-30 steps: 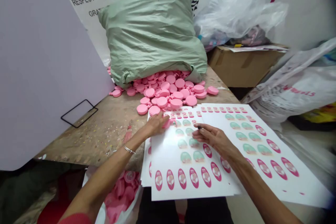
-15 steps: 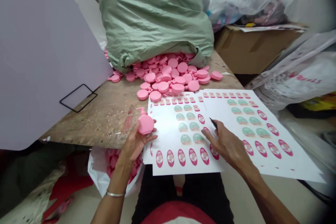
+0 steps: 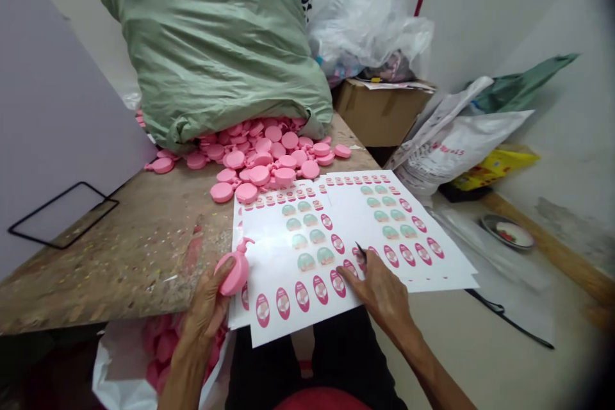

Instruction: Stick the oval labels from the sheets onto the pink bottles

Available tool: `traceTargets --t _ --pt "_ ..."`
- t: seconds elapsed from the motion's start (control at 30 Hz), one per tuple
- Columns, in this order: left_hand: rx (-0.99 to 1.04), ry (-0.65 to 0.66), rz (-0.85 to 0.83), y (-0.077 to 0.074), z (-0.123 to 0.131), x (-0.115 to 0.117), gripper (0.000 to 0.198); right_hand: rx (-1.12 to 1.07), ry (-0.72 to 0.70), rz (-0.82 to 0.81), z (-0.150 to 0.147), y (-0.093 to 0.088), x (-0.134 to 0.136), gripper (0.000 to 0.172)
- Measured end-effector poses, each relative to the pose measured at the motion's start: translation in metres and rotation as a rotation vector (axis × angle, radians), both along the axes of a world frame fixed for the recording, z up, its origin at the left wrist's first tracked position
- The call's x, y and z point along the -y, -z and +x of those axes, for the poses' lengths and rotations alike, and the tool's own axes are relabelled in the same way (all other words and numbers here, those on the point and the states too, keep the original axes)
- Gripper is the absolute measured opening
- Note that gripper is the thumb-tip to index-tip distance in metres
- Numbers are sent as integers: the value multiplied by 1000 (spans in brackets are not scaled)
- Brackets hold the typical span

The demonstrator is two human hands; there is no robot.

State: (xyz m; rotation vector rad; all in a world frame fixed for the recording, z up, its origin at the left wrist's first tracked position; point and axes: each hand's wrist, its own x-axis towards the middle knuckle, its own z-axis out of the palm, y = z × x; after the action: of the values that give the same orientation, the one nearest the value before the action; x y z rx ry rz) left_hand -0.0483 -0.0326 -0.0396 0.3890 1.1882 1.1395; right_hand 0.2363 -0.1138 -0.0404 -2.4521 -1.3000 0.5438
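Note:
My left hand (image 3: 210, 298) grips a small round pink pump bottle (image 3: 235, 274) at the left edge of the sticker sheets. The bottle is tilted, its nozzle pointing up and right. In my right hand (image 3: 382, 291) is a thin black pointed tool (image 3: 360, 250); most of it is hidden by the fingers. That hand rests over the near sticker sheet (image 3: 269, 250), fingertips close to its pink oval stickers. Green domed stickers fill the middle of the sheet. A second sticker sheet (image 3: 348, 211) lies to the right, partly under my right hand.
Many pink bottles (image 3: 259, 174) spill from a green sack (image 3: 221, 45) onto the worn wooden table (image 3: 158, 218). Below its edge hangs a white bag (image 3: 120, 359) of pink pieces. A cardboard box (image 3: 379, 112) stands at the back right; a black wire frame (image 3: 62, 189) is on the left.
My view has swung right. The pink bottle has turned in my left hand, its nozzle now pointing right instead of left. My right hand has shifted lower over the near sheet, which is slightly rotated.

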Motion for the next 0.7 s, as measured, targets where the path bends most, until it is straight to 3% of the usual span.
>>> traceTargets --t 0.07,0.2,0.4,0.53,0.7 --pt "-47 79 47 5 1 1 25 16 13 -23 -3 -2 -1 47" --pt "-94 99 44 9 3 3 23 -108 6 -33 -2 -7 -4 28" --pt "-24 112 72 8 4 2 30 -284 27 221 15 -3 -6 27" --pt "-107 146 63 11 5 2 32 -301 182 327 58 1 2 36" --pt "-111 167 76 10 7 1 39 -116 327 284 135 3 16 44"
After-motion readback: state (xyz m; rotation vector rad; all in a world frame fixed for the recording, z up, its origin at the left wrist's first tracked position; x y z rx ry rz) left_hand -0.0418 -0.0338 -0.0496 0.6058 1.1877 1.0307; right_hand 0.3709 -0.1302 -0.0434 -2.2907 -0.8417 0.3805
